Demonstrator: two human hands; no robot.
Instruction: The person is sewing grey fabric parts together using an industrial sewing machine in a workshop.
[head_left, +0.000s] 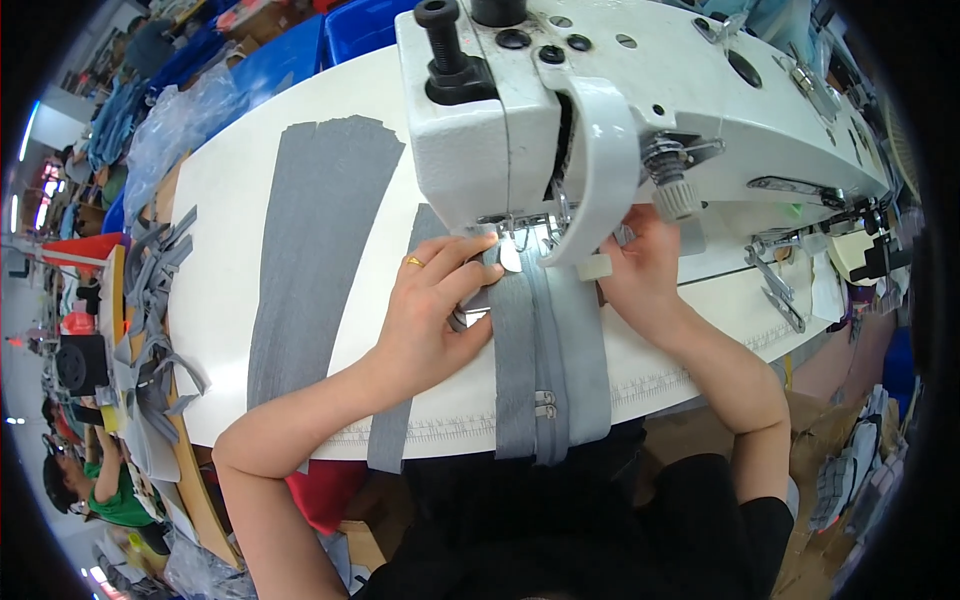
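A long grey zipper (545, 340) lies between a dark grey fabric strip (515, 370) and a lighter grey panel (585, 370), running under the needle area of a white sewing machine (460, 150). Two metal sliders (544, 404) show near its lower end. My left hand (430, 290), with a gold ring, rests with fingers stretched out on the dark strip's left side, fingertips close beside the presser foot (510, 255). To the right of the machine's white curved guard (600, 170), my right hand (645, 265) is curled by the panel's edge; a small greyish piece shows between its partly hidden fingers.
A wide grey fabric piece (320, 240) and a narrower strip (390, 430) lie left on the white table (220, 300). Metal thread snips (780, 295) lie at the right. Grey scraps (150, 320) hang at the far left, where a person in green (115, 490) sits. A blue bin (355, 30) stands behind.
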